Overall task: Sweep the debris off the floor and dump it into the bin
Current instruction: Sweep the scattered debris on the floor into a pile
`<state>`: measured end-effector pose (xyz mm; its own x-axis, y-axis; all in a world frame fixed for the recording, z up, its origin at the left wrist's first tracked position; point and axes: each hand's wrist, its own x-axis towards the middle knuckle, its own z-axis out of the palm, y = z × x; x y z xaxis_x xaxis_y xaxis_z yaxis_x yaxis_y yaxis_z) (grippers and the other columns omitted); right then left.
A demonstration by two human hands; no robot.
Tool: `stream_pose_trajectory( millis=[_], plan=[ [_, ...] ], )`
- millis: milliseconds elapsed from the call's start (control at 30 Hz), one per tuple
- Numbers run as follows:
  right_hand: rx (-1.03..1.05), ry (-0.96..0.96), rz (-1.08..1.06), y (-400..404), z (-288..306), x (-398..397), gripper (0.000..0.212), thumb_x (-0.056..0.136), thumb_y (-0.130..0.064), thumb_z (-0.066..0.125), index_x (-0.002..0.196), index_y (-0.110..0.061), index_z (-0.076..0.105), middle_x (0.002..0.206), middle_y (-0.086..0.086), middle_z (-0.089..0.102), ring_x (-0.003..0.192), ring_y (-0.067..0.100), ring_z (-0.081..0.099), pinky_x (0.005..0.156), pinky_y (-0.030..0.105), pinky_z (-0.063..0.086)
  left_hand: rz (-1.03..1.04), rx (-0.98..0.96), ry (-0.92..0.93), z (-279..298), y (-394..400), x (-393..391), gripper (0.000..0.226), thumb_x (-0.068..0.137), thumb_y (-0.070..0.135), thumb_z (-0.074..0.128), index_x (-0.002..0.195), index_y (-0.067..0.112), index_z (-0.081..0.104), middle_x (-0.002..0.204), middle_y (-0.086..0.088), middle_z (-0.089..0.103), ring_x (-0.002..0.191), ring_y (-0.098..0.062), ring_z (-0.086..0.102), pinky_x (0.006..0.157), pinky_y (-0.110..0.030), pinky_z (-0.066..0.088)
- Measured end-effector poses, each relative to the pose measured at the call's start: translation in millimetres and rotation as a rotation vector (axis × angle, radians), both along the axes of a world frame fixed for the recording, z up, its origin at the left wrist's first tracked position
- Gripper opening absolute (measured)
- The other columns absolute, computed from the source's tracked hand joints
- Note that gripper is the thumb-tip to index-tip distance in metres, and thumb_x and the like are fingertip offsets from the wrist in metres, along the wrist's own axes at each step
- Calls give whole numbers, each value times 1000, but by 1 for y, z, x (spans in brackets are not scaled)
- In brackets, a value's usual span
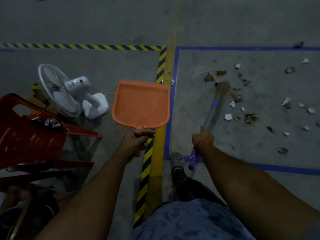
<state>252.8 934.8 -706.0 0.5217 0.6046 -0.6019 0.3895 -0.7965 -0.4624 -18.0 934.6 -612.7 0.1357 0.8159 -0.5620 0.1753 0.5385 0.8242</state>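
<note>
An orange dustpan (pixel 141 104) hangs in the air above the floor, its handle gripped by my left hand (pixel 136 140). My right hand (pixel 202 136) holds a broom (pixel 212 113) by its silver and purple handle; the brown bristle head reaches the floor inside a blue-taped square. Debris (pixel 249 116), scraps of white paper and brown dry leaves, lies scattered across the grey floor to the right of the broom head. No bin is clearly visible.
A white table fan (pixel 69 94) lies on the floor at left beside a red plastic chair (pixel 31 135). Yellow-black hazard tape (pixel 149 160) and a yellow line run down the middle. My foot in a grey clog (pixel 177 157) stands by the blue tape.
</note>
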Motion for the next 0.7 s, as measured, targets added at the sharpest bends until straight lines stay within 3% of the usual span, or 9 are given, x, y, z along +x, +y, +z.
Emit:
stream_pose_trajectory(
  millis=[67, 200, 367, 467, 700],
  plan=[
    [22, -8, 34, -3, 1, -3, 60, 83, -16, 60, 142, -16, 48, 136, 20, 55, 122, 37, 54, 102, 37, 46, 5, -2, -30, 0, -5, 4, 30, 97, -11, 45, 109, 0, 71, 72, 2, 72, 43, -5, 45, 41, -15, 31],
    [17, 12, 169, -9, 0, -17, 63, 85, -16, 58, 146, -24, 44, 135, 16, 57, 116, 35, 58, 94, 31, 48, 24, 19, -80, -5, -17, -4, 36, 94, -15, 45, 103, 6, 73, 87, -6, 73, 50, -6, 49, 45, -19, 35],
    [30, 63, 357, -1, 3, -51, 65, 84, -12, 56, 147, -23, 42, 129, 18, 61, 112, 38, 60, 97, 39, 51, 22, 20, -80, -1, -15, -30, 26, 87, 2, 58, 100, 13, 77, 89, -20, 67, 50, -9, 49, 46, -19, 37],
    [27, 74, 458, 17, 4, -69, 61, 85, -14, 59, 144, -21, 46, 126, 18, 63, 112, 37, 61, 97, 39, 50, 36, -1, -80, -3, -3, -45, 40, 94, -8, 52, 93, 19, 80, 86, -10, 72, 49, -9, 48, 47, -19, 36],
    [-70, 102, 543, 84, 0, -100, 52, 85, -14, 59, 136, -21, 56, 120, 18, 66, 102, 36, 66, 89, 43, 55, 49, -5, -59, -1, 38, -60, 36, 98, -10, 45, 102, 10, 74, 85, -2, 74, 50, -7, 49, 48, -21, 36]
  ],
)
